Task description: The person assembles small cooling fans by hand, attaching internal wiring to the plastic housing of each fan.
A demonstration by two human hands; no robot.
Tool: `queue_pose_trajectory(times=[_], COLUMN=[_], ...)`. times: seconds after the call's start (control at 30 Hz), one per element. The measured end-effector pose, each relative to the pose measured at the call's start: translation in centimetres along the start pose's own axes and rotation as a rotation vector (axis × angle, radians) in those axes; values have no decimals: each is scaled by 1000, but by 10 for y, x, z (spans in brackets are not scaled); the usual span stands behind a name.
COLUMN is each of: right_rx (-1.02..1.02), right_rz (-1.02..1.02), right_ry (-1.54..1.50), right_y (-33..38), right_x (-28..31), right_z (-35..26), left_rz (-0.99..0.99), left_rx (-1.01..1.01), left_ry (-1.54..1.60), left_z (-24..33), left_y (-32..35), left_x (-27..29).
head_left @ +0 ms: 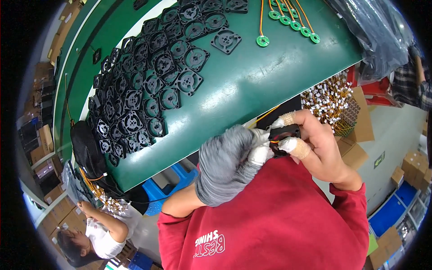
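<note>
While both hands meet just off the near edge of the green worktable [252, 85], the left hand in a grey knit glove [227, 162] and the bare right hand with taped fingertips [315, 144] pinch together on a small black square plastic fan frame [284, 137]. Orange and red leads run from it between the fingers. Loose black fan frames [148, 85] cover the table's left half; green round circuit boards on orange wires [288, 20] lie at its far end.

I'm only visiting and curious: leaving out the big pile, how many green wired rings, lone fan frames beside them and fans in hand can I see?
Green wired rings: 6
Lone fan frame beside them: 1
Black fan held by left hand and right hand: 1
Total: 8
</note>
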State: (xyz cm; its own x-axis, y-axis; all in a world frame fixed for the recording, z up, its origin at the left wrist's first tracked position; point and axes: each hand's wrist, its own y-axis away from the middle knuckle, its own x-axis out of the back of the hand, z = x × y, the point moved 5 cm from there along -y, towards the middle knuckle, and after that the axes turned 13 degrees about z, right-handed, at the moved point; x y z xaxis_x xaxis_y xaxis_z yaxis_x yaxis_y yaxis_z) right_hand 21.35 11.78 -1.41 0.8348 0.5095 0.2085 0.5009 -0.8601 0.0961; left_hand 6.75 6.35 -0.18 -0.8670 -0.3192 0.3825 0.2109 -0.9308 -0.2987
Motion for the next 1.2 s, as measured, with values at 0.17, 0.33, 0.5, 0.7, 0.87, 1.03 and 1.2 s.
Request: queue_pose_trajectory(times=[0.17,0.33,0.5,0.7,0.87,1.03,1.2], right_rx=[-264,-318,-378,-445,-435,-435,35], right_rz=[-77,-147,-209,-201,-210,-205,39], right_ry=[-455,-691,-762,-773,-812,-806,-321], right_y=[0,-7,-5,-1,-1,0,2], right_x=[-9,-13,-16,-20,-21,-23,-8], right_z=[11,19,24,30,30,25,15], left_rz=[45,-69,-85,-170,-170,-145,-14], left_rx=[-365,141,564,766,778,739,438], left_ry=[-339,98,449,555,619,591,323], left_z=[10,-8,-16,-20,-19,-17,-13], left_y=[4,3,3,6,4,8,4], left_x=[-3,-1,-1,-2,-3,-3,0])
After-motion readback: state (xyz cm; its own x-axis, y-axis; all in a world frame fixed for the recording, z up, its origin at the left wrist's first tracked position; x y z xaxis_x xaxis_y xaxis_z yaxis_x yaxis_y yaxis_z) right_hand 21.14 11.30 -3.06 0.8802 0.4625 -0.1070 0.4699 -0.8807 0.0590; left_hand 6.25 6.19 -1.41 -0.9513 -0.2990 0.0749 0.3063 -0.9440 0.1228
